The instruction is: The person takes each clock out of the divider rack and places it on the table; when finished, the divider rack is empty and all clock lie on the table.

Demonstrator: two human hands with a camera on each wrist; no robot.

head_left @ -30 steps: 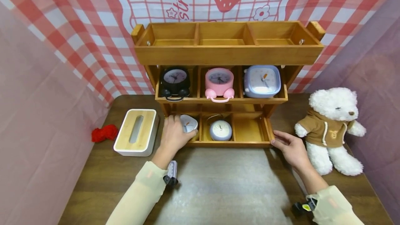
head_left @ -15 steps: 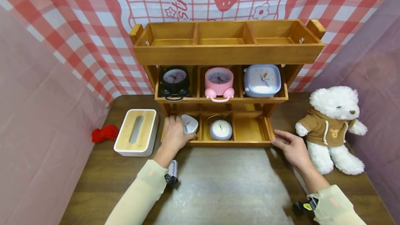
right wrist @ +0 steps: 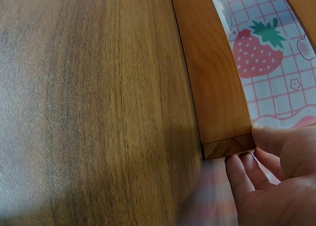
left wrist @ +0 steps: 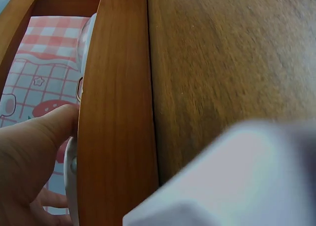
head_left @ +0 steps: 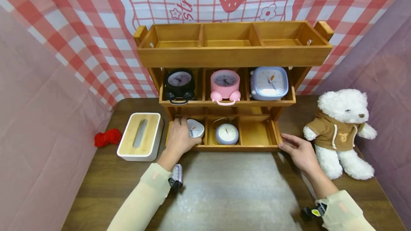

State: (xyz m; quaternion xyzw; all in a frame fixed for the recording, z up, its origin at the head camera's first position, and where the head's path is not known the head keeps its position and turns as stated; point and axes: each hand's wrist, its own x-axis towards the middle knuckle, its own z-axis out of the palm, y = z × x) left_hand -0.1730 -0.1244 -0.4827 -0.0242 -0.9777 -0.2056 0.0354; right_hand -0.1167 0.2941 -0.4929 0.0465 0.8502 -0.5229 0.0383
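Observation:
In the head view my left hand [head_left: 180,134] holds a small white alarm clock [head_left: 195,128] in the lower left compartment of a wooden rack [head_left: 234,56]. Its thumb lies at the front of the clock, and the hand covers the clock's left part. In the left wrist view the thumb reaches behind the front board [left wrist: 116,112]. My right hand [head_left: 300,154] touches the right end of the lower shelf with thumb and fingertips at the front board's corner [right wrist: 229,147]. A round pale-blue clock [head_left: 227,134] stands in the lower middle compartment.
Black [head_left: 179,83], pink [head_left: 225,85] and blue [head_left: 269,83] clocks occupy the middle shelf. A tissue box [head_left: 139,136] and red yarn-like bundle [head_left: 107,137] lie left. At right sits a teddy bear [head_left: 341,134]. A lilac clock [head_left: 177,173] is partly behind my left wrist.
The white clock has shifted slightly to the right in its compartment, with my left hand still on it. My right hand stays at the shelf's end.

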